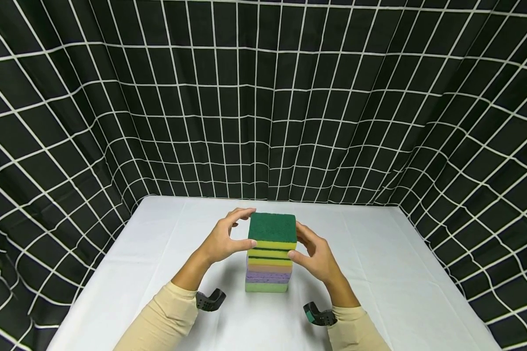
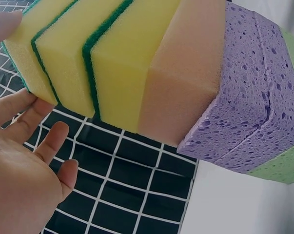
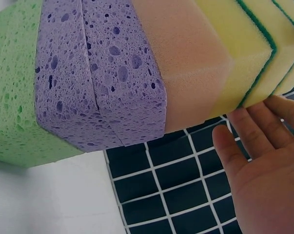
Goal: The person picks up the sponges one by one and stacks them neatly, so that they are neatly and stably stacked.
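A tall stack of sponges stands on the white table. Its top sponge (image 1: 272, 227) is yellow with a dark green scouring face upward. More yellow sponges (image 2: 127, 68) with green layers lie below, then a peach layer (image 2: 186, 78), purple porous sponges (image 3: 115, 73) and light green (image 1: 266, 287) at the bottom. My left hand (image 1: 221, 239) holds the upper left edge, thumb at the front corner and fingertips at the back. On the right side, my right hand (image 1: 318, 256) holds the upper sponges, thumb on the front of the second one. Its other fingers are partly hidden behind the stack.
The white-covered table (image 1: 167, 243) extends around the stack. Black curtains with a white grid (image 1: 268, 117) enclose its back and sides. Dark curved bands (image 1: 211, 300) stick out by both wrists, near the stack's base.
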Demonstrator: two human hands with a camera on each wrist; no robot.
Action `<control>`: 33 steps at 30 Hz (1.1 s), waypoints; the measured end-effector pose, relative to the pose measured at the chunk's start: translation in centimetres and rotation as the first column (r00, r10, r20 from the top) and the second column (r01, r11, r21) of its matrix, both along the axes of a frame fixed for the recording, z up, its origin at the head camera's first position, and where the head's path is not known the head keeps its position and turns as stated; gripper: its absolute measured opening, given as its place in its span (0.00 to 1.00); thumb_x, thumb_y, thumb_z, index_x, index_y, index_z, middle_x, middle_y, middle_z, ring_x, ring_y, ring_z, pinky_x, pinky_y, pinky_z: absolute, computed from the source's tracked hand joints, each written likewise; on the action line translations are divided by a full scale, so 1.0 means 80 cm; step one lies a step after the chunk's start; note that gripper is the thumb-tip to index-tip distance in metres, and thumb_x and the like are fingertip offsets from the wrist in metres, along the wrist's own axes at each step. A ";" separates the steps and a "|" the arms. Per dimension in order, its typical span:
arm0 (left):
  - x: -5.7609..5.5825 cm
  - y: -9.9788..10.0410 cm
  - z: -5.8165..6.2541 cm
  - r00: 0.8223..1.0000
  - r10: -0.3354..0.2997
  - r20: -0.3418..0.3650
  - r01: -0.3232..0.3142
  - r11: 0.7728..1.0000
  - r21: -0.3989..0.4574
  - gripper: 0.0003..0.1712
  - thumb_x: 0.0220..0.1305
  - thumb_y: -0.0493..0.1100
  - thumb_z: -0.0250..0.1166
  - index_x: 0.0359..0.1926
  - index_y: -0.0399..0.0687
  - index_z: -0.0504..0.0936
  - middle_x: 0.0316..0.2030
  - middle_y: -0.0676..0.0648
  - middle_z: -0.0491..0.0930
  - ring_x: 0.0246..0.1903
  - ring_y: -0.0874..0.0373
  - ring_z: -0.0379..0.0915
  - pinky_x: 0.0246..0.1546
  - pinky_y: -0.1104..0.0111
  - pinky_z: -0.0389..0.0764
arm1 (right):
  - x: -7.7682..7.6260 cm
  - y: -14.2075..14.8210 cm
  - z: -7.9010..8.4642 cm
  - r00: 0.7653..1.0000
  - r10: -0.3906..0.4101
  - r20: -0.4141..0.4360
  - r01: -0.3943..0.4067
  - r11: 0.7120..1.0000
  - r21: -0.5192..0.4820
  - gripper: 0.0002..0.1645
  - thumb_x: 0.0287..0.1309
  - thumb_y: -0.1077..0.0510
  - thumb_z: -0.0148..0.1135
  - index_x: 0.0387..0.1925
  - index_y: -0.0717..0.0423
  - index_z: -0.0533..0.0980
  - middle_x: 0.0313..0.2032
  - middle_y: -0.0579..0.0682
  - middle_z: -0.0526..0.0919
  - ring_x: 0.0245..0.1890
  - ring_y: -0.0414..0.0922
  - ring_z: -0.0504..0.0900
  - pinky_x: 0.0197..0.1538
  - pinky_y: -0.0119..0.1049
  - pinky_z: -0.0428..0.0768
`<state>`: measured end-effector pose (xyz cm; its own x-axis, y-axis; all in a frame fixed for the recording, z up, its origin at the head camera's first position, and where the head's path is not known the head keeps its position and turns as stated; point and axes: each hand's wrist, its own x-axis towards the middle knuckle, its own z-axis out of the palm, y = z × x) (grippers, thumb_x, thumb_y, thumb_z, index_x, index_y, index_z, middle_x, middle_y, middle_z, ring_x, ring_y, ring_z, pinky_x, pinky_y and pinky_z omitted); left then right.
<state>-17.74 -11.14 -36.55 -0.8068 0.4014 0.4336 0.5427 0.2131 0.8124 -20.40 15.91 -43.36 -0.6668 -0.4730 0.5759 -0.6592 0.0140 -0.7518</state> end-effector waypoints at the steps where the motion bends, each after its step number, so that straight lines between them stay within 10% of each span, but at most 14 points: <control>1: 0.000 0.000 0.000 1.000 0.000 0.002 0.000 1.000 -0.001 0.37 0.52 0.36 0.67 0.65 0.32 0.68 0.57 0.37 0.71 0.57 0.44 0.61 0.55 0.48 0.61 | 0.003 -0.001 0.004 1.000 -0.001 0.001 0.001 1.000 0.003 0.44 0.50 0.78 0.62 0.69 0.69 0.59 0.64 0.63 0.67 0.60 0.50 0.70 0.62 0.39 0.66; 23: 0.000 -0.001 -0.008 1.000 0.011 0.022 -0.011 1.000 -0.015 0.42 0.49 0.35 0.70 0.66 0.34 0.66 0.55 0.38 0.73 0.55 0.46 0.64 0.53 0.51 0.63 | 0.014 -0.005 0.022 1.000 -0.015 -0.002 0.015 1.000 0.012 0.39 0.52 0.76 0.62 0.66 0.75 0.59 0.61 0.68 0.68 0.59 0.49 0.71 0.61 0.39 0.67; 33: -0.030 -0.010 -0.049 1.000 0.013 -0.025 -0.013 1.000 -0.007 0.46 0.50 0.42 0.70 0.71 0.44 0.62 0.58 0.43 0.70 0.57 0.46 0.62 0.52 0.51 0.63 | -0.006 0.008 0.002 0.998 -0.004 -0.065 0.004 1.000 -0.011 0.38 0.58 0.71 0.60 0.69 0.69 0.58 0.62 0.64 0.69 0.61 0.51 0.68 0.61 0.42 0.67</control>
